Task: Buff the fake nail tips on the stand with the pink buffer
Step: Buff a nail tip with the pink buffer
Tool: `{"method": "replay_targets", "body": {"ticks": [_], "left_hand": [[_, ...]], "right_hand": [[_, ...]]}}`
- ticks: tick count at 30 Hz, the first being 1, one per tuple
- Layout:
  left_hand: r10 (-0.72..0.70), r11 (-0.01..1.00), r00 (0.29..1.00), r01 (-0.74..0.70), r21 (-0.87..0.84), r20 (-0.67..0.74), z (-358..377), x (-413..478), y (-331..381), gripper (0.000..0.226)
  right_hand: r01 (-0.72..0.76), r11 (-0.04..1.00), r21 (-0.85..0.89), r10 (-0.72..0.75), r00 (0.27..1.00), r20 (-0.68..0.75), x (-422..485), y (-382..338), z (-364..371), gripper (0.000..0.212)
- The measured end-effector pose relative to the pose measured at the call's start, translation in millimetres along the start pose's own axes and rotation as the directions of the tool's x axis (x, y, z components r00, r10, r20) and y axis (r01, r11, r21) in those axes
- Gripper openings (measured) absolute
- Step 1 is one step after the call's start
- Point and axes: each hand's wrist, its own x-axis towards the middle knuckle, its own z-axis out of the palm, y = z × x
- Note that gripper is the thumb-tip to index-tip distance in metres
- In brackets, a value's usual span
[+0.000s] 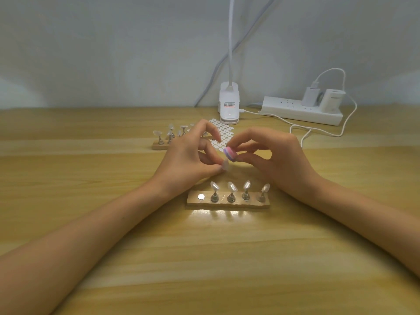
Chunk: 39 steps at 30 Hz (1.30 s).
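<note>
Right hand (272, 158): thumb and fingers curled, pinching the pink buffer (231, 154) at its right side. The buffer is a small block with pink and purple layers, held above the table (91, 223), between the two hands.

Left hand (188, 153): thumb and lower fingers pinch a single nail tip (225, 165) by its base. The index finger is raised and bent, clear of the tip. The tip stands roughly upright, directly below and left of the buffer. The buffer's lower edge meets the top of the tip; whether they actually touch cannot be told.

Both forearms are bare and reach in from the lower corners of the view.

Near stand (228, 202): a wooden bar lying just in front of the hands. It carries four fake nail tips (232, 187), each on a metal holder, in a row. The leftmost position shows only a bright round disc (201, 196), with no holder on it.

Far stand (159, 145): a second wooden bar behind the left hand, partly hidden by it, carrying several clear tips.

A sheet of white oval tabs (221, 133) lies flat behind the hands. Behind it stands a white clip lamp base (229, 105). At the back right lies a white power strip (302, 111) with a charger (310, 96) plugged in and a white cable (322, 130) looping over the table.
</note>
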Motion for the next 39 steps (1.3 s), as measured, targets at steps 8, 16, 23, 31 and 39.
{"method": "replay_targets", "body": {"ticks": [8,16,23,31,39], "left_hand": [[0.002,1.0,1.0,-0.002,0.017,0.003,-0.2,0.7,-0.7,0.044],[-0.012,1.0,1.0,0.012,0.005,0.007,0.7,1.8,-3.0,0.043],[-0.03,0.999,1.0,0.03,0.013,-0.008,1.0,1.6,-3.2,0.043],[-0.025,0.999,1.0,0.025,0.03,-0.011,1.6,2.1,-3.2,0.043],[-0.025,0.999,1.0,0.025,0.029,-0.016,1.7,2.2,-3.4,0.044]], "right_hand": [[0.043,0.998,-0.043,-0.042,0.999,0.023,-0.5,-0.2,1.1,0.013],[0.025,0.999,-0.025,-0.024,0.999,0.03,-1.0,-2.4,0.9,0.011],[-0.001,1.0,-0.015,0.001,1.0,0.026,-2.3,-2.1,0.5,0.011],[0.02,1.0,0.003,-0.02,1.0,0.007,-2.8,-3.7,-0.9,0.015],[0.055,0.998,-0.004,-0.055,0.998,0.016,-3.3,-1.3,-0.2,0.013]]}}
